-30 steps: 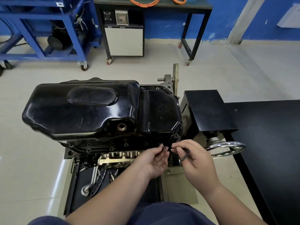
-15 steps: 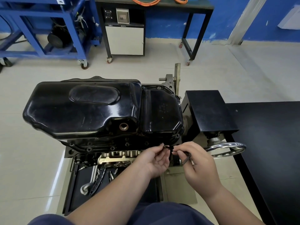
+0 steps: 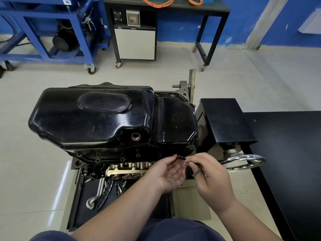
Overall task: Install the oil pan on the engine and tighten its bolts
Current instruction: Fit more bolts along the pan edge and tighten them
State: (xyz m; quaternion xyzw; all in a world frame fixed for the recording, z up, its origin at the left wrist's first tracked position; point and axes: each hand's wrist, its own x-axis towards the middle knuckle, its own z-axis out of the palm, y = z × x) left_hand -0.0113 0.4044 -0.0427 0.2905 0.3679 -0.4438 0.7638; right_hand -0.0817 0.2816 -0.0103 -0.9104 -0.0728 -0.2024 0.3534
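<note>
Your black oil pan (image 3: 111, 119) sits on the engine (image 3: 128, 168), left of the chrome handwheel (image 3: 243, 161). At its near right edge, your left hand (image 3: 171, 173) pinches a small dark bolt (image 3: 180, 157). Your right hand (image 3: 213, 176) grips a hex key (image 3: 197, 172), fingertips just beside the bolt.

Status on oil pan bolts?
Left hand pinches bolt near oil pan flange. Right hand grips dark tool. Pan sits on engine. Handwheel beside right hand.
</note>
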